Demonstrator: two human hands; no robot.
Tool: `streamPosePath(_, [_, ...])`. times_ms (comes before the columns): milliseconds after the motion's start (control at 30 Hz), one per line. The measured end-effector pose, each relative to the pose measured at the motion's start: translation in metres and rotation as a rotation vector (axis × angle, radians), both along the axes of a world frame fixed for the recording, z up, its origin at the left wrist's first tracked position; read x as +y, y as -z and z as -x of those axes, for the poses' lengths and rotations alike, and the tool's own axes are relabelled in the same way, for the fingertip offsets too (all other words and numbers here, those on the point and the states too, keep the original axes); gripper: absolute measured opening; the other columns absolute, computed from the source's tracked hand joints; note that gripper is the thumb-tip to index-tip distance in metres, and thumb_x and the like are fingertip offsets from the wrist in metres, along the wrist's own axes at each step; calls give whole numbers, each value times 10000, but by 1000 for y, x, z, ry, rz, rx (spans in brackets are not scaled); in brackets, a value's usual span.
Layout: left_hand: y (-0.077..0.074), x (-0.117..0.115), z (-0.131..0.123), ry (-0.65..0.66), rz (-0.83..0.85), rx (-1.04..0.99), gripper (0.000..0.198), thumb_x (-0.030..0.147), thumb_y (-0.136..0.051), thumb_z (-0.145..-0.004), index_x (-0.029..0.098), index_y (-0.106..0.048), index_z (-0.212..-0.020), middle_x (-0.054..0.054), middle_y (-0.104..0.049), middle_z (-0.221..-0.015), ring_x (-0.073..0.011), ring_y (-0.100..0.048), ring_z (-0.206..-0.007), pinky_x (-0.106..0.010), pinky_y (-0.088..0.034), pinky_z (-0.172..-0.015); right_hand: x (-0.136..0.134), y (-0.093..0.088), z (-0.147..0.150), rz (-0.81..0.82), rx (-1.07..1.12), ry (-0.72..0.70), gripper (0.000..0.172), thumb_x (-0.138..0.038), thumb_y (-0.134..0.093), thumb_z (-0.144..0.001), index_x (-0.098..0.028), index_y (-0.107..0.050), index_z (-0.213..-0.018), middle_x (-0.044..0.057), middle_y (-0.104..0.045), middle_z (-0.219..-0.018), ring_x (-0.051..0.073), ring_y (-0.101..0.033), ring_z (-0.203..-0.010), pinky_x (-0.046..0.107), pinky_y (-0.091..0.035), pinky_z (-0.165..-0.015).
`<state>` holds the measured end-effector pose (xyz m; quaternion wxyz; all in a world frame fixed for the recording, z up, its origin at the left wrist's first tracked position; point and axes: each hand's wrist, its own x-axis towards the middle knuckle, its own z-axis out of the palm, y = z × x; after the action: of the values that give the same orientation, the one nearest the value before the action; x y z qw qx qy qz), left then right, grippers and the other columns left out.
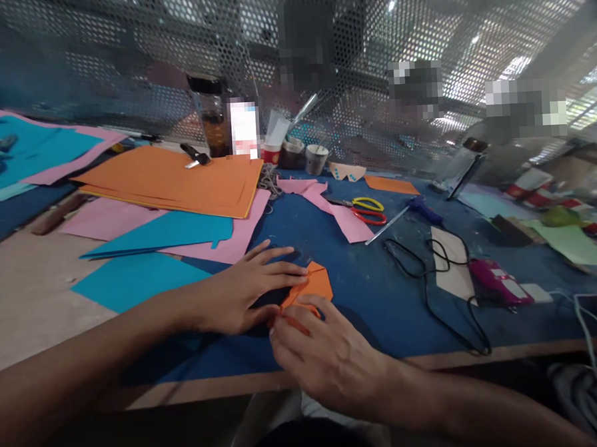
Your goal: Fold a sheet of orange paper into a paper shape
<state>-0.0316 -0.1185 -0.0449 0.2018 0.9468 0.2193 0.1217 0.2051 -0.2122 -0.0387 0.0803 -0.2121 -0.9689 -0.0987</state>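
A small piece of folded orange paper (321,282) lies on the blue table top in front of me. My left hand (246,286) comes in from the left with its fingers stretched and spread, the fingertips resting on the paper's upper left edge. My right hand (325,349) is curled at the paper's near side, its thumb and fingers closed on the orange edge. The fingers hide part of the fold. Beside my left wrist lies a blue paper sheet (136,282).
Orange sheets (176,183) with keys (195,155) on top lie back left, near pink paper (108,217). Scissors (370,210), a glue gun (425,210), a black cord (428,310) and a magenta pouch (496,281) are on the right. Cups (317,159) stand by a perforated metal screen (144,58).
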Motion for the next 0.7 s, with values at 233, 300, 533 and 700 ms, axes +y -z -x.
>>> streamPosePath(233, [2,2,1,12,-12,13,666,276,-637,-980,394,-433,-1603,-2,-515,-1645,-329,-248,-1629,-638,-114,-1331,1,11,-14,37,100,10,357,-129,-485,-1069,-106,-594,-1408,127,-705,-1352,254,-573,-1295,492,-428,-1164])
streamPosePath(300, [1,2,1,13,-8,23,651,303,-626,-995,399,-425,-1606,4,-497,-1657,-328,-230,-1634,-638,-109,-1331,0,10,-15,9,100,-4,359,-131,-449,-1080,-103,-608,-1401,127,-711,-1347,260,-574,-1294,506,-421,-1178])
streamPosePath(533, [0,1,1,-3,9,13,633,315,-634,-989,380,-446,-1589,-10,-510,-1648,-327,-228,-1634,-639,-140,-1324,-4,9,-14,-46,100,13,375,-112,-424,-1072,-95,-640,-1377,120,-698,-1388,268,-565,-1311,533,-369,-1230])
streamPosePath(700, [3,2,1,8,9,3,630,335,-635,-999,385,-437,-1595,-19,-511,-1647,-337,-229,-1633,-656,-138,-1318,-3,9,-16,-36,116,28,345,-125,-437,-1079,-125,-648,-1352,113,-702,-1375,264,-544,-1313,555,-328,-1245])
